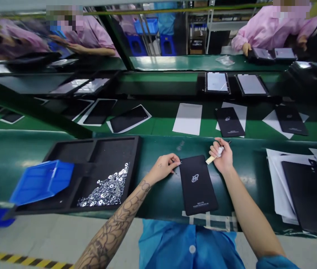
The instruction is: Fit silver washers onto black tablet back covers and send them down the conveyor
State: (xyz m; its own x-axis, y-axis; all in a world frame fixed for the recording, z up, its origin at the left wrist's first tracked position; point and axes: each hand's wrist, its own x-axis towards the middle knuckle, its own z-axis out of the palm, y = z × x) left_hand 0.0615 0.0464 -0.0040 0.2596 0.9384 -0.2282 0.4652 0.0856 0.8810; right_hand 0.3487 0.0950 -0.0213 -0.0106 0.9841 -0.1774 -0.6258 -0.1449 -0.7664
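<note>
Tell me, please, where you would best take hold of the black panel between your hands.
Probably by its two long edges, coming in from the sides: the black panel lies flat and thin on the green belt, so a top grip has little to hold.

Bright blue work smock (189,246) on this one, with a round pale button (192,249) sitting bottom middle of the frame. Same blue shows up again as the right sleeve cuff (276,262), poking in at the lower right corner. The left forearm (116,224) is the fun bit: a big dark line-work tattoo (113,229), kinda swirly floral outlines, running from near the left hand (162,168) down to the lower left edge. The right forearm (251,213) and right hand (221,158) are bare, sleeve ending way down there.
</note>
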